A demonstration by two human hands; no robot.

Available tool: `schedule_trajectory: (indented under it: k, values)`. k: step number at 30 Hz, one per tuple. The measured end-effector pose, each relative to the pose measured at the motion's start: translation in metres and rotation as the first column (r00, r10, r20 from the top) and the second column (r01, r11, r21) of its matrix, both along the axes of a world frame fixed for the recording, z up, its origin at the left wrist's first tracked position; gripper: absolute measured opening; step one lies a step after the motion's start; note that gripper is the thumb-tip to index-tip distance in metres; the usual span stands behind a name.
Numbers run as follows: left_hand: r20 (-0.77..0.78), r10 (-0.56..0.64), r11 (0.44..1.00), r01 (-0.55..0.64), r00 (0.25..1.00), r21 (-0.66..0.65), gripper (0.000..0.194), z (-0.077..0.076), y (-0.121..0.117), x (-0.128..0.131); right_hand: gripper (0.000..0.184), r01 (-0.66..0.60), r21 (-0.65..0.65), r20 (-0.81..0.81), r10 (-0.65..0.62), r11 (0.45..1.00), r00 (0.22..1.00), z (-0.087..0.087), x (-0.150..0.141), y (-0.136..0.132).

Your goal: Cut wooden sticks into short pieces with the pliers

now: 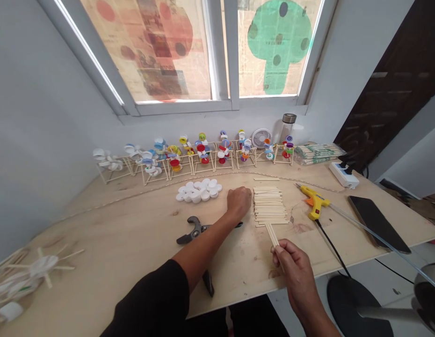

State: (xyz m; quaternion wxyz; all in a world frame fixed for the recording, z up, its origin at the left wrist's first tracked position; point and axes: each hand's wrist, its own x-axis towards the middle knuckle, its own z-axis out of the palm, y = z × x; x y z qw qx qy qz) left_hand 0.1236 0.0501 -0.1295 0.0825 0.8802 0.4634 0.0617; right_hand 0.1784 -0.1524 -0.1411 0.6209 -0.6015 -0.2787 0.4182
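Observation:
My right hand (295, 264) pinches a few thin wooden sticks (272, 234) near the front edge of the table, their far ends pointing at the stick pile. That pile of pale wooden sticks (270, 206) lies in a neat stack, with one stick apart behind it. Beside the pile's left end is my left hand (239, 202), curled like a fist with its fingertips hidden. Under my left forearm lies a pair of pruning shears (196, 230), partly covered. White bottle caps (198, 191) are grouped left of my left hand.
Stick frames with coloured bottle-cap wheels (203, 154) line the back. To the right are a yellow glue gun (314, 201) with its cord, a phone (377, 222), a power strip (344, 174) and bagged sticks (319, 153). Stick-and-cap parts (44, 267) lie far left.

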Motion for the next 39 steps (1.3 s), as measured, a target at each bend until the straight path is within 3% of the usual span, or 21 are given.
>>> schedule_trajectory:
  k: [6,16,20,28,39]
  values:
    - [-0.008,-0.04,0.999,0.04,0.999,0.004,0.027,0.001,-0.014,-0.011,0.022,0.001,0.025,0.027,-0.002,1.0,1.0,0.002,-0.002,-0.004]
    - [0.021,-0.044,0.999,0.045,0.999,-0.027,0.025,0.001,-0.024,-0.004,0.023,0.036,0.032,0.053,-0.037,0.999,0.998,0.01,-0.007,-0.01]
    - [0.038,-0.011,0.999,0.013,0.999,-0.042,0.025,0.009,-0.029,-0.018,0.023,0.043,0.039,0.072,-0.046,0.998,0.996,0.01,-0.006,-0.011]
    - [0.078,-0.023,0.997,0.028,0.997,-0.071,0.025,0.015,-0.064,-0.054,0.024,0.012,0.014,0.109,-0.013,1.0,0.994,0.009,-0.012,-0.006]
    - [0.041,0.009,0.996,-0.005,0.999,-0.088,0.025,0.009,-0.043,-0.02,0.024,0.032,0.035,0.173,-0.038,0.999,0.984,0.014,-0.02,-0.012]
